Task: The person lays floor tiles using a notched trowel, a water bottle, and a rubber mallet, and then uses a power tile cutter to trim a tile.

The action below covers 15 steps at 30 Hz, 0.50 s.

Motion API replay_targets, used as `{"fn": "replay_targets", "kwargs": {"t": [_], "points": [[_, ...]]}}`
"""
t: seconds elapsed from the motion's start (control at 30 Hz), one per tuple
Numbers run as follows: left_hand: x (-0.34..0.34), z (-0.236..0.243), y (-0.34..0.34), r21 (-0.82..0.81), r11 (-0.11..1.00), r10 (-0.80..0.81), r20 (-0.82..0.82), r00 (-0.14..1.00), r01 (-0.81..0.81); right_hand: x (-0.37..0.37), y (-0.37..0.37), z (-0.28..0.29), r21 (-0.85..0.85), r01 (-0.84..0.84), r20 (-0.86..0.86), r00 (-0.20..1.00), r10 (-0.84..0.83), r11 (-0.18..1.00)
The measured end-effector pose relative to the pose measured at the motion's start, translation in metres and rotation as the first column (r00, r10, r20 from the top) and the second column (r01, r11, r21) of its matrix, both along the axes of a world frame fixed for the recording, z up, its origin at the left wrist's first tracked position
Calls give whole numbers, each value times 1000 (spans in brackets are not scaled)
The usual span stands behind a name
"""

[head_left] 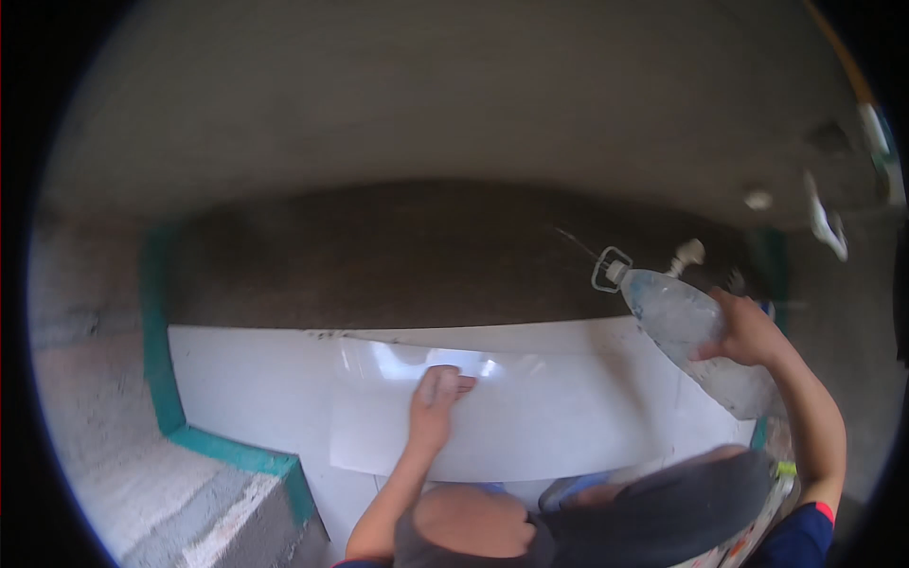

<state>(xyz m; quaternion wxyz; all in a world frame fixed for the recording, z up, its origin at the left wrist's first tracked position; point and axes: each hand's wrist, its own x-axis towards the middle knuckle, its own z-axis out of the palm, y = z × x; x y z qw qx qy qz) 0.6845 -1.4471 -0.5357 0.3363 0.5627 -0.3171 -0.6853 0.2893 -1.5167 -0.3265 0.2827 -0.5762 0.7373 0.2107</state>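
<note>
My right hand [745, 329] grips a large clear plastic bottle [674, 314] around its side. The bottle is tilted, its white cap and ring handle [611, 269] pointing up and left. A thin streak [576, 242], seemingly water, runs out from the cap toward the dark wall [407, 256]. My left hand [440, 388] is over a glossy white panel [540, 417], fingers curled in together. Whatever those fingers may hold is hidden. The panel lies on a white tiled surface [246, 374] in front of my knees, and light reflects off it near my left hand.
Green trim [163, 350] edges the rough wall at the left, and a grey block [256, 521] stands at lower left. White pipe fittings [689, 256] stick out of the wall behind the bottle. Another white fitting [827, 227] is at far right. My knees [473, 521] are close beneath the panel.
</note>
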Motion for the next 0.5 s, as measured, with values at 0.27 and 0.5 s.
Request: {"fn": "replay_targets", "kwargs": {"t": [0.27, 0.5], "points": [[-12, 17, -7, -33, 996, -78, 192, 978, 86, -139, 110, -1, 50, 235, -236, 947, -217, 971], [-24, 20, -3, -16, 985, -159, 320, 934, 173, -202, 158, -3, 75, 376, -373, 869, -324, 924]]}}
